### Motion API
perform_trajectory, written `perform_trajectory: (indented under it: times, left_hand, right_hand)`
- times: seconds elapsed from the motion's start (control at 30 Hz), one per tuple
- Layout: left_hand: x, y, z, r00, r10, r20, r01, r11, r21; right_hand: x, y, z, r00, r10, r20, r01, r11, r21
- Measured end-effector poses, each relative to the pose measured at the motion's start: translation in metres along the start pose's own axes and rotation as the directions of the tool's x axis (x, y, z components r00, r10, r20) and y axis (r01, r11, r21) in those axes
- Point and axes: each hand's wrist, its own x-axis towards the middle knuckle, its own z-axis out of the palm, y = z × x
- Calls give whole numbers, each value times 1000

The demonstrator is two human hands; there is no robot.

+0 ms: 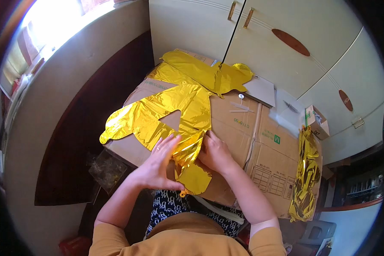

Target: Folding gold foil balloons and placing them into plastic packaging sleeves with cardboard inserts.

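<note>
Gold foil balloon [175, 111], deflated, spread flat on a flattened cardboard box [260, 149]. Lower lobe gathered and crinkled between both hands: left hand [160, 164] laid over the foil, fingers spread; right hand [215, 151] pressing the fold, grip partly hidden. Likely light, limp, slippery, easily creased; best held at seams or edges. Second gold balloon [217, 74] behind; crumpled gold foil [307, 175] at right; cream cupboard doors [286, 47] beyond.

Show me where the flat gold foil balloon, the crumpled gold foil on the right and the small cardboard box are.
gold foil balloon [179, 106]: head view, on its wide middle panel.
crumpled gold foil [306, 175]: head view, mid-strip.
small cardboard box [319, 123]: head view, on its top face.
</note>
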Motion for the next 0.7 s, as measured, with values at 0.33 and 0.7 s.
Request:
perform_trajectory:
  times: [0.33,0.7]
  left_hand:
    - [39,-45,36,830,-221,-513,285,957,50]
    - [82,-178,-63,620,-769,-156,-40,167,-985]
  right_hand:
    - [21,-21,-2,995,64,71,-52,984,-168]
    - [7,0,18,983,-133,-124,95,956,-276]
